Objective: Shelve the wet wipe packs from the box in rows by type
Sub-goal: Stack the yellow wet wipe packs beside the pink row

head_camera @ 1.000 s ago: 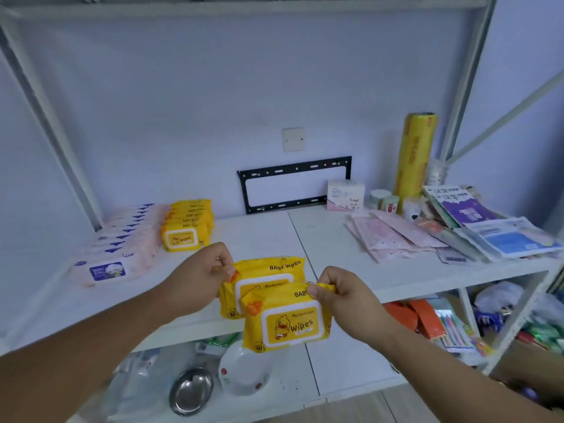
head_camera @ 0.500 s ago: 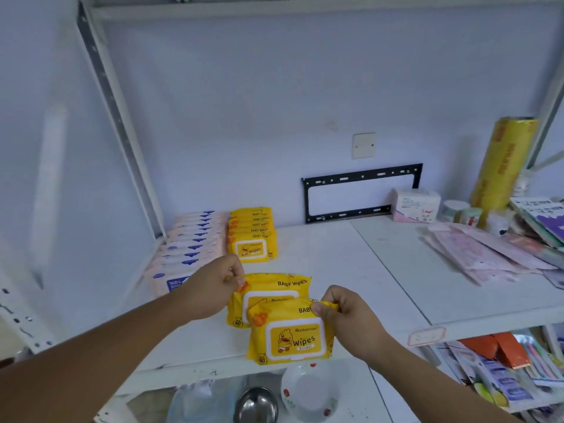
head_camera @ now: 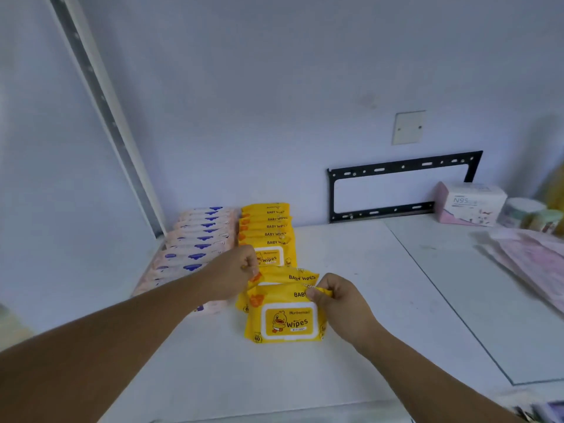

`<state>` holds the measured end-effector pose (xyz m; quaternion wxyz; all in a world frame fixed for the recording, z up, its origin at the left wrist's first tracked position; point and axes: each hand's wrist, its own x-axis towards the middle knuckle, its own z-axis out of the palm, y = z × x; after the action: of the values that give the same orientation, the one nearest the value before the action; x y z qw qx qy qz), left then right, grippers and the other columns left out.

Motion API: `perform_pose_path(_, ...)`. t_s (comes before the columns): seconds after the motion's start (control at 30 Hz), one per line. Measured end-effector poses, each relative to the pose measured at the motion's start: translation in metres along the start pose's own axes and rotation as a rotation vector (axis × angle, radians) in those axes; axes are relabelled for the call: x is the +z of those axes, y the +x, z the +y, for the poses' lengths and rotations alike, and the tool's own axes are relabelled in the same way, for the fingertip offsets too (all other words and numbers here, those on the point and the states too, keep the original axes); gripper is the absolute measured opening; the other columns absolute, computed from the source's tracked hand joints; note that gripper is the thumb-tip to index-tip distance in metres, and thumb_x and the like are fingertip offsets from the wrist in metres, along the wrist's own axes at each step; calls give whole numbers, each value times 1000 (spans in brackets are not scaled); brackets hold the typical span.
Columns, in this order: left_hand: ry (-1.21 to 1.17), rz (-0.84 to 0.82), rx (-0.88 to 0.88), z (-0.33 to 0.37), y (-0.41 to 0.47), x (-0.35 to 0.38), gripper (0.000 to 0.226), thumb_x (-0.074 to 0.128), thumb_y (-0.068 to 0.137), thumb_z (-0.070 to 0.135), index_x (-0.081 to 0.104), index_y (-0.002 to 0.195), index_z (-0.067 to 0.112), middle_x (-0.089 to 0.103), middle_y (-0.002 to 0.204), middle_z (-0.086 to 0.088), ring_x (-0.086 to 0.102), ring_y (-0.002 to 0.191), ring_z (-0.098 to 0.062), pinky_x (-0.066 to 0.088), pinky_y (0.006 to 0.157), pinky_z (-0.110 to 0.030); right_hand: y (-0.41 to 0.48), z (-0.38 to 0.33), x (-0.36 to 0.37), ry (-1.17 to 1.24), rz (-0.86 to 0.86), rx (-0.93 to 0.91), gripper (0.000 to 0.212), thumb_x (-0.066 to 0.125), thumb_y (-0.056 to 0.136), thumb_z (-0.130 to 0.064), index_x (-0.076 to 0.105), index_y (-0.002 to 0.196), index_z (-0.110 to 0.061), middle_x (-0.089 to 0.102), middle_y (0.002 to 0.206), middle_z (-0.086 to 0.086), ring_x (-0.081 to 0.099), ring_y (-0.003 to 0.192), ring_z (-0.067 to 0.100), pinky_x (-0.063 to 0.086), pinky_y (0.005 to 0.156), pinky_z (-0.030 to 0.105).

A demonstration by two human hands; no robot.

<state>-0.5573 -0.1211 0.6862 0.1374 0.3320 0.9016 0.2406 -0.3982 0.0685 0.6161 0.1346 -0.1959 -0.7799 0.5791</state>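
2 bare forearms outstretched; left hand (head_camera: 232, 270) pinched on rear yellow pack (head_camera: 294, 277), right hand (head_camera: 341, 306) on front yellow pack (head_camera: 283, 323).

yellow packs (head_camera: 285, 319) read "baby wipes"; pink box (head_camera: 470, 206) reads "n95".

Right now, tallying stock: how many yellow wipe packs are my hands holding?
2: the front pack, pinched by the right hand, and the rear pack behind it, pinched by the left hand. None looks hidden.

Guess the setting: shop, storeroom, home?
Probably a small shop's stockroom or retail shelf: a white metal shelf, neat rows of identical yellow baby wipes and pink packs, and an N95 mask box further right.
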Motion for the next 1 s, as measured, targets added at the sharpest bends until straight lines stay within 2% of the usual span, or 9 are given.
perform_pose_path(0.1, 66, -31, -13, -12, 26, -4, 15, 55, 99, 21, 52, 87, 29, 67, 96, -6, 65, 85, -22, 54, 69, -40, 31, 7, 10, -18, -7, 22, 33, 67, 96, -26, 49, 70, -17, 59, 65, -7, 56, 63, 10, 45, 61, 26)
perform_pose_path(0.2, 108, -19, -10, -22, 49, -8, 8, 53, 100, 22, 54, 92, 25, 63, 90, -2, 53, 71, -11, 43, 58, -26, 58, 10, 20, -11, -28, 36, 33, 67, 96, -24, 49, 69, -18, 61, 66, -8, 58, 64, 11, 45, 60, 27)
perform_pose_path(0.37, 214, -53, 25, -38, 74, -12, 7, 50, 100, 21, 54, 95, 20, 56, 82, 4, 47, 69, -8, 37, 57, -23, 79, 9, 36, -22, -16, 48, 35, 66, 97, -24, 46, 69, -19, 61, 66, -10, 59, 63, 8, 43, 57, 21)
perform_pose_path(0.57, 498, -54, 53, -60, 99, -23, 15, 55, 94, 27, 51, 80, 33, 60, 80, 8, 60, 77, -14, 55, 71, -34, 99, 5, 54, -15, 44, 85, 32, 63, 98, -24, 47, 72, -17, 64, 72, -9, 61, 66, 6, 43, 54, 15)
perform_pose_path(0.63, 483, -26, 95, -60, 102, -26, 12, 56, 93, 40, 54, 85, 33, 62, 82, 9, 62, 78, -14, 57, 73, -37, 104, 4, 61, -18, 68, 82, 31, 64, 98, -24, 48, 72, -17, 64, 72, -8, 60, 66, 6, 42, 55, 15)
perform_pose_path(0.73, 444, -36, 189, -57, 101, -28, 49, 60, 81, 69, 55, 113, 31, 62, 108, 12, 61, 92, -9, 56, 79, -34, 112, 2, 69, 6, 121, 74, 26, 67, 96, -25, 56, 74, -16, 65, 72, -8, 62, 66, 7, 42, 54, 14)
perform_pose_path(0.8, 584, -98, 268, -56, 99, -23, 83, 64, 70, 78, 43, 136, 31, 50, 134, 9, 51, 118, -14, 49, 95, -38, 114, 1, 73, 22, 137, 77, 20, 68, 95, -28, 62, 82, -15, 70, 78, -9, 67, 73, 11, 44, 54, 12)
perform_pose_path(0.87, 687, -115, 332, -59, 99, -15, 98, 66, 68, 78, 29, 146, 32, 38, 146, 5, 40, 131, -19, 41, 106, -40, 113, 2, 74, 5, 112, 78, 21, 70, 93, -35, 61, 91, -16, 71, 88, -7, 70, 79, 12, 48, 58, 15)
perform_pose_path(1.0, 728, -91, 357, -66, 111, -9, 110, 67, 67, 77, 20, 153, 26, 32, 151, 1, 34, 137, -23, 35, 111, -41, 111, 10, 65, -114, 24, 108, 68, 91, 66, -44, 46, 115, -28, 59, 115, -9, 62, 103, 13, 59, 82, 33)
